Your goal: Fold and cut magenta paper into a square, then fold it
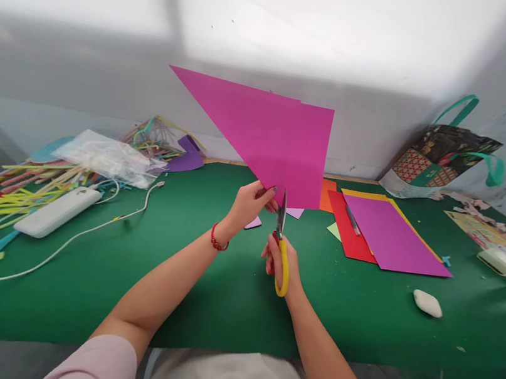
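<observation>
- The magenta sheet (280, 136) is held up in the air over the green counter (164, 277), its face toward the wearer and its lower edge near the hands
- The left hand (248, 204) has its grip closed on that lower edge, thumb and fingers pinching the paper
- The right hand (294, 270) has its grip around the handles of the scissors (281, 219), the blades pointing up at the sheet's lower edge, just beside the left fingers
- Done, by the look of it: a fold, since a step in the top edge marks off a triangular part from a plain strip on the right
- Left, as I judge it: nearly all the cutting, as the strip is joined along its height and no long slit shows
- Whether the blades already bite the paper, I cannot tell
- The purple sheet (398, 236) and red sheet (353, 249) lie on the counter to the right, apart from the hands
</observation>
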The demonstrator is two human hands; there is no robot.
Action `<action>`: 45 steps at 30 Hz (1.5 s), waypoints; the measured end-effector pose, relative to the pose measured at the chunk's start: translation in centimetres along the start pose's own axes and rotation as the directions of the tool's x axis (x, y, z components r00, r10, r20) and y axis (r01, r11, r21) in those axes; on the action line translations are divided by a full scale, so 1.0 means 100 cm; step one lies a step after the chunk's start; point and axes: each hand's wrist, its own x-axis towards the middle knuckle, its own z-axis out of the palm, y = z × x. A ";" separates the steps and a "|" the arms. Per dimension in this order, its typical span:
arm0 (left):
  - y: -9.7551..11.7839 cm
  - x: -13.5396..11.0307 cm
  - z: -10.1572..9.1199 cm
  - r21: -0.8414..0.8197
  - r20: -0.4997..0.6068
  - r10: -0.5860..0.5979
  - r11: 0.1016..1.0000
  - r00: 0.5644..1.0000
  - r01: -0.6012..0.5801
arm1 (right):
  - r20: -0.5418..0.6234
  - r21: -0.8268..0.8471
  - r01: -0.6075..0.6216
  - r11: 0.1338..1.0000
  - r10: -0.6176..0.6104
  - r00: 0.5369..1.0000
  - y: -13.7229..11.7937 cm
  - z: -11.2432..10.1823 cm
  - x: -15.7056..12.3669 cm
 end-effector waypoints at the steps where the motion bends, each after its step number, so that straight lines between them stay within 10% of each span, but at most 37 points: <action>1: 0.000 0.000 0.000 0.002 -0.004 0.003 1.000 1.000 -0.003 | -0.002 -0.003 0.001 1.000 -0.001 1.000 0.000 0.000 0.000; 45: 0.001 0.003 -0.005 -0.046 0.058 -0.032 0.998 0.998 0.034 | -0.071 -0.078 -0.056 0.995 0.050 0.996 -0.011 0.001 -0.008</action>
